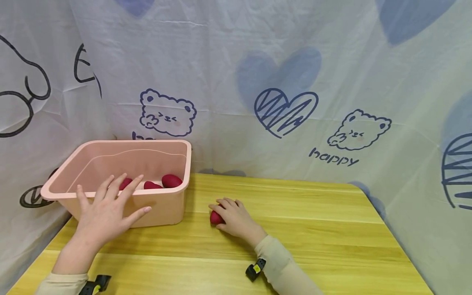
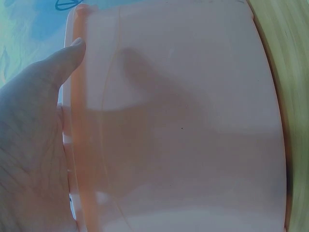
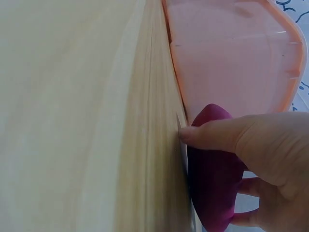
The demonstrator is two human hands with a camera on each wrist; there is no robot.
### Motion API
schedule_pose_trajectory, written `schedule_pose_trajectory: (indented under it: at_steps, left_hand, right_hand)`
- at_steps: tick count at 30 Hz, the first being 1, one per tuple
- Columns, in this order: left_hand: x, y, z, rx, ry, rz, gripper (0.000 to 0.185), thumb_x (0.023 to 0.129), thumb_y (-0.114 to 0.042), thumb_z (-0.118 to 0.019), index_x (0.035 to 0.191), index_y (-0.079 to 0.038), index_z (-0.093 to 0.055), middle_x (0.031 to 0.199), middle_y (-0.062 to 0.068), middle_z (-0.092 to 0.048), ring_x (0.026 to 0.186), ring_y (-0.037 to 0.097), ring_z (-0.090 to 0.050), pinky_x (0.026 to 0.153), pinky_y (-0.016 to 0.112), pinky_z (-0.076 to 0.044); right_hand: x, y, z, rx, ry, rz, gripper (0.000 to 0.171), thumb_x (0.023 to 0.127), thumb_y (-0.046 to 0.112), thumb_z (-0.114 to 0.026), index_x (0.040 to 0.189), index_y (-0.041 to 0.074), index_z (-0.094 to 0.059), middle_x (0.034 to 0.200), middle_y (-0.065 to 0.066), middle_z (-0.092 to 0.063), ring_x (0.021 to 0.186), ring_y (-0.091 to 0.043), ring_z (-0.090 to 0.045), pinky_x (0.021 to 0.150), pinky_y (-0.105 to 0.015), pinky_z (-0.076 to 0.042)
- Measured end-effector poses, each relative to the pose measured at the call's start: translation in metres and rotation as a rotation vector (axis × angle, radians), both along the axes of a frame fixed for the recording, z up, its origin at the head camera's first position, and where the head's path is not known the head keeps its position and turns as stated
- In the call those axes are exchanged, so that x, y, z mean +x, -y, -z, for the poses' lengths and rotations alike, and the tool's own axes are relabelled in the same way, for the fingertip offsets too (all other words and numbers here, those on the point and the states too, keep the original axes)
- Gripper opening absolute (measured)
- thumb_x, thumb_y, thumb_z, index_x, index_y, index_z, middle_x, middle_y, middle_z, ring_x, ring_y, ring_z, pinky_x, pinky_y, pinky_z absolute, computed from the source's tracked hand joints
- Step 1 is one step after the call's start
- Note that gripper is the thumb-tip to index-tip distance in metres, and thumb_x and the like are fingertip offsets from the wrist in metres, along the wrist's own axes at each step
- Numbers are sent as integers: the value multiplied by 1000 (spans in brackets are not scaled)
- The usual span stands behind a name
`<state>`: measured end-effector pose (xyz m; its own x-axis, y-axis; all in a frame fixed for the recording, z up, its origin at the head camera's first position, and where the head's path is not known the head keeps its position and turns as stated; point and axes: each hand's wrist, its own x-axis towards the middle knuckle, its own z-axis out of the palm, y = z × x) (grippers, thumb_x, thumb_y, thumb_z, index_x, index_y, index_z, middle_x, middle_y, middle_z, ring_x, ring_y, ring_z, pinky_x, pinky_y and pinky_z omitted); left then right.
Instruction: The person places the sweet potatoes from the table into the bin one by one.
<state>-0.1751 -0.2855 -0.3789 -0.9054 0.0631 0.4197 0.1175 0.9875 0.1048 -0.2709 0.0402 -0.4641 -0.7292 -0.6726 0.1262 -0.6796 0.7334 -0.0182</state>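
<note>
My right hand (image 1: 237, 219) grips a smooth purple-red oval object (image 1: 216, 218) with tapered ends, like a sweet potato. It is low at the tabletop, to the right of a pink plastic bin (image 1: 162, 209). In the right wrist view the thumb lies across this object (image 3: 215, 179) and the other fingers are behind it. My left hand (image 1: 107, 213) is spread at the bin's front rim, fingers apart and reaching over it. The left wrist view has the thumb (image 2: 67, 60) overlapping the rim. Inside the bin lie several similar purple-red objects (image 1: 171, 181), partly hidden by the front wall and my fingers.
The bin stands on the left of a yellow wood-grain table (image 1: 302, 229). Behind and at both sides hangs a pale cloth (image 1: 221, 73) printed with hearts and bears. Each wrist wears a small black device (image 1: 255, 269) on a strap.
</note>
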Motion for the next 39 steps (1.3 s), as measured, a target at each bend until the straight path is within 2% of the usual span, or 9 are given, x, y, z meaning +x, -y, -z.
schedule_pose_trajectory:
  at_steps: [6, 23, 29, 34, 39]
  left_hand:
    - [0, 0, -1, 0, 1, 0, 85, 82, -71, -57, 153, -42, -22, 152, 20, -35, 141, 42, -22, 102, 79, 17]
    - [0, 0, 0, -3, -3, 0, 85, 82, -72, -57, 153, -42, -22, 151, 20, -35, 141, 43, -22, 102, 80, 17]
    - [1, 0, 0, -4, -2, -3, 85, 82, -71, -57, 153, -41, -22, 151, 20, -35, 140, 43, -22, 103, 80, 16]
    - [0, 0, 0, -3, 3, -3, 85, 82, -72, -56, 153, -41, -22, 151, 19, -34, 141, 43, -21, 103, 79, 18]
    - [0, 1, 0, 2, 16, -5, 85, 82, -72, -56, 153, -41, -21, 152, 20, -34, 141, 43, -20, 103, 78, 19]
  right_hand:
    - [1, -1, -1, -9, -17, -12, 63, 85, 33, -75, 142, 27, -49, 144, -6, -52, 134, -27, -48, 106, -54, -42]
    - [0, -4, -1, -68, -88, -42, 48, 87, 32, -73, 132, 28, -58, 133, -2, -59, 124, -22, -55, 96, -46, -49]
    - [-1, -3, -1, -69, -78, -41, 53, 86, 32, -74, 136, 28, -56, 133, -1, -59, 123, -22, -56, 95, -46, -49]
    - [0, -3, -1, -76, -50, -35, 60, 85, 24, -76, 140, 25, -52, 135, -4, -58, 125, -23, -55, 97, -47, -49]
    - [-1, -4, 0, -85, -61, -39, 56, 86, 15, -73, 138, 23, -54, 133, -5, -59, 123, -24, -57, 93, -45, -52]
